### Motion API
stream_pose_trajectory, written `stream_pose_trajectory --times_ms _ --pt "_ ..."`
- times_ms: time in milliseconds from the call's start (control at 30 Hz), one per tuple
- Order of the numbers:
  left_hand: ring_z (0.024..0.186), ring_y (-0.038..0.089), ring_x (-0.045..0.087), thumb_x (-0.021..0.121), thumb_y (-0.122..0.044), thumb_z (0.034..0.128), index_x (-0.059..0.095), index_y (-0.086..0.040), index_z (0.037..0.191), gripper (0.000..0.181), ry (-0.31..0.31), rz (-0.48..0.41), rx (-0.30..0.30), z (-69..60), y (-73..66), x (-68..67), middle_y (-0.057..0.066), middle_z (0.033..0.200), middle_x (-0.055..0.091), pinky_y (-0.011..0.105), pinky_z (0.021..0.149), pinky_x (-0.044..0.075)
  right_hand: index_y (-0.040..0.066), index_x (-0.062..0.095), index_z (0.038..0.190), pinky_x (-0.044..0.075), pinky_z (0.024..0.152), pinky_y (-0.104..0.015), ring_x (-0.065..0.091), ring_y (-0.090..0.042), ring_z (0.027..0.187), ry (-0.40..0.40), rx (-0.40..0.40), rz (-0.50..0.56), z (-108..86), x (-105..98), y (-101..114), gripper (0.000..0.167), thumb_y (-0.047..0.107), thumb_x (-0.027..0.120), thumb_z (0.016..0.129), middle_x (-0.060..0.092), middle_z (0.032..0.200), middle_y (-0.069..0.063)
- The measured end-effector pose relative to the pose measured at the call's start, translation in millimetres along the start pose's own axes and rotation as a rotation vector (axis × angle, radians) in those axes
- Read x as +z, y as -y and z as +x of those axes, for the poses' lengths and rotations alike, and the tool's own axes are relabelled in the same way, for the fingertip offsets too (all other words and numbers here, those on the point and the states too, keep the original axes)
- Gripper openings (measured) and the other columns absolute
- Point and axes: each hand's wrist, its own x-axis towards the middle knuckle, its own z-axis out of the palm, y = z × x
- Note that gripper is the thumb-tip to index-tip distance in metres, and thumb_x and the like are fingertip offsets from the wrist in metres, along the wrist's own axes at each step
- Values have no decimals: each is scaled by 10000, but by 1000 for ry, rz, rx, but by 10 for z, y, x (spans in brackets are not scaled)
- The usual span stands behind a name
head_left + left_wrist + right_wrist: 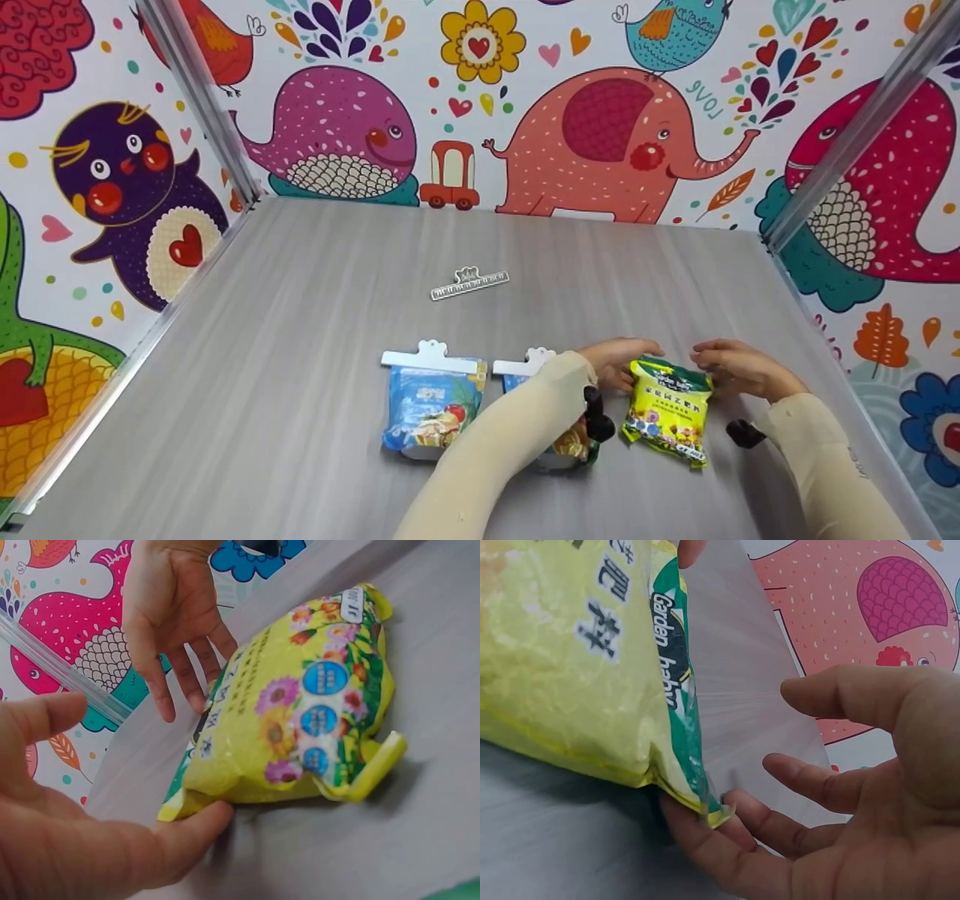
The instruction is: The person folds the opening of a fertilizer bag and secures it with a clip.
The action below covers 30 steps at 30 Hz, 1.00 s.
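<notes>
A yellow-green bag of plant fertilizer [667, 412] lies on the table between both hands, its flowered print facing up. My left hand [616, 361] is at the bag's upper left; in the left wrist view one finger touches the lower corner edge, thumb spread apart. At the upper right side is my right hand [750, 369]. Its lower fingers [727, 859] reach under the green-banded corner in the right wrist view, while the thumb stands away from the bag. Neither hand closes round it.
Left of the bag stand two blue food packs, one [435, 405] with a white clip [427, 356] across its top; the other's clip [525, 364] shows too, that pack partly behind my left forearm. A silver clip [469, 285] lies farther back. Printed walls [465, 112] border the table.
</notes>
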Motion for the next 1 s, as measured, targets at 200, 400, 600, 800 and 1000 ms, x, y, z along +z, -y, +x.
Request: stream_pose_trajectory --times_ms 200,400,600,800,1000 --pt "1150 304 578 723 -223 895 606 22 1181 395 18 -37 6 27 20 -8 214 1165 601 436 1025 446 -123 216 1479 359 1058 -594 435 -409 1250 -14 5 10 53 14 1 653 241 520 1030 316 1437 -355" --pt "1128 301 586 699 -197 907 617 51 1119 336 39 -52 18 31 27 -23 205 1101 609 433 1029 443 -130 233 1460 416 1026 -561 503 -334 1169 -14 2 -18 72 10 0 644 243 533 1029 365 1417 -337" --pt "919 225 614 698 -189 904 631 22 984 236 31 13 50 23 23 -42 139 944 636 409 970 493 -93 248 1475 477 985 -472 506 -307 1121 12 9 -30 44 -21 7 658 267 557 1019 296 1466 -341" --pt "738 184 554 647 -168 932 628 14 931 182 8 65 97 15 32 -50 116 837 600 396 921 521 -64 301 1458 497 950 -455 506 -296 1087 34 -11 -65 32 -49 20 584 190 570 1005 322 1441 -312" --pt "622 160 501 617 -164 967 624 1 918 172 -48 127 138 17 49 -42 96 754 572 367 872 540 -20 428 1367 509 912 -424 503 -277 1050 50 -49 -65 16 -73 57 453 99 612 970 460 1326 -198"
